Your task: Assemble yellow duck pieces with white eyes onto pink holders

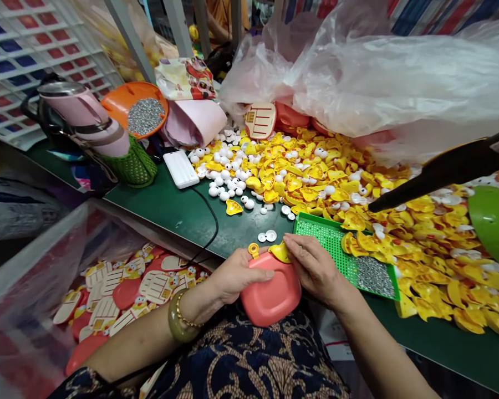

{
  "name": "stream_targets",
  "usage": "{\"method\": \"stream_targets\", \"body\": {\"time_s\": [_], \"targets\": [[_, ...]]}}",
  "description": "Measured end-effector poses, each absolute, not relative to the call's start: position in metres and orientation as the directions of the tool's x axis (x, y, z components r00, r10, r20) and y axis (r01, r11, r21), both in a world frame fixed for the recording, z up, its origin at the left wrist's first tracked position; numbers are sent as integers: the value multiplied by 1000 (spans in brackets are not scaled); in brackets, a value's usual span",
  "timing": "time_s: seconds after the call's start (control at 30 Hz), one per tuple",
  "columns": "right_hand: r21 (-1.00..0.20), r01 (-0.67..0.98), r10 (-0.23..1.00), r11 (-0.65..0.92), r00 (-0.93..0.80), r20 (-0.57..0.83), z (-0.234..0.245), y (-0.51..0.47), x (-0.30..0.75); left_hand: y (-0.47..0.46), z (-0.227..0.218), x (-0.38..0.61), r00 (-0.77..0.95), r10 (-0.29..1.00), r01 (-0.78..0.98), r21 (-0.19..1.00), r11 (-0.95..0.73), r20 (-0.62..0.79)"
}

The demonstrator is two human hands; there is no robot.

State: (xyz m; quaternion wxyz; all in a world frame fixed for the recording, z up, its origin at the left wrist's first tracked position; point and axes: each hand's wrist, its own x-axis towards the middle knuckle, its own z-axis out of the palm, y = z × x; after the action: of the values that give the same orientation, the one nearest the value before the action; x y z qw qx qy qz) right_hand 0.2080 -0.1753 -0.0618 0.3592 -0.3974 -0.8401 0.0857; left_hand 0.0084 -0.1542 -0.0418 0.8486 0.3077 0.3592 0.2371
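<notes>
My left hand grips a coral-red plastic case by its left side, thumb lying across its face. A small yellow ring piece sticks up from the case's upper edge, beside my left fingers. At the upper right of the case my right hand presses a yellow beak-shaped piece against the edge, its fingers held together. Just beyond the case, a pair of white eye pieces lies on the green table. To the right, a green perforated tray holds yellow pieces and small metal screws.
Yellow and white parts are heaped across the table's back and right. A black tool reaches in from the right. At left stand a pink tumbler and an orange bowl of screws. A lined bin holds several assembled pieces below.
</notes>
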Motion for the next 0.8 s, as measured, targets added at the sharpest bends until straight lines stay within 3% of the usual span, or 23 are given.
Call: {"method": "stream_targets", "body": {"time_s": [0.23, 0.37, 0.8], "targets": [[-379, 618, 721, 688, -523, 455, -53, -173, 212, -151, -44, 9, 631, 621, -189, 685, 704, -465], [-320, 604, 674, 730, -559, 483, -49, -170, 217, -150, -45, 9, 641, 613, -188, 679, 709, -462], [-372, 579, 680, 726, -523, 514, -69, -175, 214, -152, -49, 8, 651, 620, -191, 695, 693, -439]]}}
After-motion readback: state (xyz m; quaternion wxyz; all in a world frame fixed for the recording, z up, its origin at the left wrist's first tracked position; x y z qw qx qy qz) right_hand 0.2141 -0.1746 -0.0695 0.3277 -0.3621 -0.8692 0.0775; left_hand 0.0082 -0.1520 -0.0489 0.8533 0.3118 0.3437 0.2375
